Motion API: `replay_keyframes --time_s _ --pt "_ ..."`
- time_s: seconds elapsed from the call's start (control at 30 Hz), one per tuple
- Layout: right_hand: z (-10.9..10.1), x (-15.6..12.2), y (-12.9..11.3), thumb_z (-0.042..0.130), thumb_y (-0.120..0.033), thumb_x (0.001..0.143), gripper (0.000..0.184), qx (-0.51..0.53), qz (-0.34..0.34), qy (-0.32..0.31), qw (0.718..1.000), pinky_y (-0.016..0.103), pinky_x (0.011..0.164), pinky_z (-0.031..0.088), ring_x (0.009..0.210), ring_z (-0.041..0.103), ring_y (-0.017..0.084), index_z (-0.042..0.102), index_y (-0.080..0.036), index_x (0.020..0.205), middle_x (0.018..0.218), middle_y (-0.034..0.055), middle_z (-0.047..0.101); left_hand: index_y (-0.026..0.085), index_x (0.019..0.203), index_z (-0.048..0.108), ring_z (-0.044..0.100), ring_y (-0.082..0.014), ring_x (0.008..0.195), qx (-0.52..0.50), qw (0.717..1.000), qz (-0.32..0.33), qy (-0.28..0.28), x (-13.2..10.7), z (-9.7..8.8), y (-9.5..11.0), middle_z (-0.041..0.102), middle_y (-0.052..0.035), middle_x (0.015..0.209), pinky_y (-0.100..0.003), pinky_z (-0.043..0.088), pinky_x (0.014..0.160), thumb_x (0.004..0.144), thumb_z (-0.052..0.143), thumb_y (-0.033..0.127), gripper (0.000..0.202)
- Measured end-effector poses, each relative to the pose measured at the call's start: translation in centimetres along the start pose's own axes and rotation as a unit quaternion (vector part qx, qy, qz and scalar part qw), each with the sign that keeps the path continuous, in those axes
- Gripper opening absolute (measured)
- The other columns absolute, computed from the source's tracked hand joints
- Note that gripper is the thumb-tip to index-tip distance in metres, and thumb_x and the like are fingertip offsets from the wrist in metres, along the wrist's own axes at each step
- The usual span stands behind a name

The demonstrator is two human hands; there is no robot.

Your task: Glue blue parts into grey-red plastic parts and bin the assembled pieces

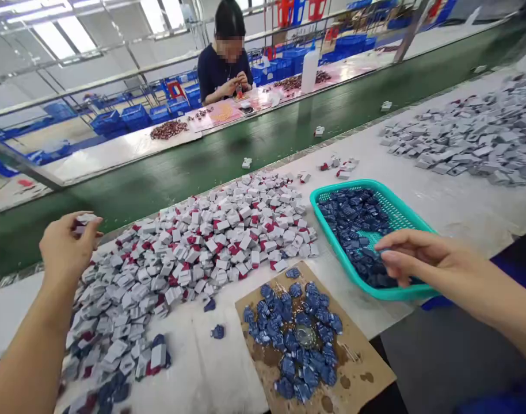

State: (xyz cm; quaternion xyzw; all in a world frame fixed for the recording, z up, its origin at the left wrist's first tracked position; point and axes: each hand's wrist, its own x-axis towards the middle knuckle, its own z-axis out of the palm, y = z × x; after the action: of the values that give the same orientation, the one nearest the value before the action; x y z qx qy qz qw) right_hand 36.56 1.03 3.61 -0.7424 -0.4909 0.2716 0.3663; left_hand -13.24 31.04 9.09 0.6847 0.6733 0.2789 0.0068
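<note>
My left hand [67, 244] is raised over the left end of a big heap of small white-and-red parts [211, 241] and pinches one white part [85, 219] between its fingertips. My right hand [418, 256] reaches into a teal mesh basket [412, 215] filled with dark blue pieces [353, 221]; its fingers are curled together over them, and what they hold is hidden. In front of me lies a brown cardboard sheet [358, 368] with a pile of blue pieces [295, 336] on it.
A green conveyor belt [228, 155] with a few stray parts runs behind the table. A heap of grey parts [474, 135] lies at the right. Across the belt a person [226, 57] works at another table with blue crates [133, 115] and a white bottle [309, 69].
</note>
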Motion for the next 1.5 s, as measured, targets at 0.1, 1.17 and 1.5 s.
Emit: replay_keyframes --time_s 0.1,1.17,1.5 --pt "1.9 -1.9 -2.8 0.063 -0.084 0.081 0.062 0.121 0.027 -0.083 0.989 0.021 0.036 0.038 0.038 0.044 0.011 0.06 -0.022 0.086 0.047 -0.0025 0.048 0.026 0.106 0.066 0.057 -0.0137 0.051 -0.217 0.974 -0.034 0.064 -7.0 -2.4 1.5 0.066 0.0019 0.073 -0.027 0.046 0.048 0.08 0.071 0.047 0.033" --pt "9.5 -2.1 -4.2 0.041 -0.046 0.108 0.037 -0.305 -0.361 -0.076 0.878 0.025 0.052 0.039 0.071 0.065 0.018 0.067 -0.021 0.1 0.096 0.0049 0.069 0.01 0.15 0.049 0.056 -0.0125 0.069 -0.579 0.683 -0.197 -0.399 -31.8 1.7 12.1 0.069 -0.0107 0.099 -0.026 0.057 0.063 0.095 0.059 0.062 0.076" --pt "8.6 -2.4 -5.7 0.046 -0.026 0.105 0.017 -0.288 -0.364 -0.142 0.874 0.025 0.054 0.044 0.066 0.061 0.017 0.053 -0.022 0.091 0.084 0.0019 0.062 0.013 0.148 0.053 0.055 -0.0134 0.068 -0.568 0.693 -0.18 -0.406 -31.8 1.8 11.9 0.067 -0.0081 0.092 -0.027 0.056 0.063 0.096 0.057 0.061 0.071"
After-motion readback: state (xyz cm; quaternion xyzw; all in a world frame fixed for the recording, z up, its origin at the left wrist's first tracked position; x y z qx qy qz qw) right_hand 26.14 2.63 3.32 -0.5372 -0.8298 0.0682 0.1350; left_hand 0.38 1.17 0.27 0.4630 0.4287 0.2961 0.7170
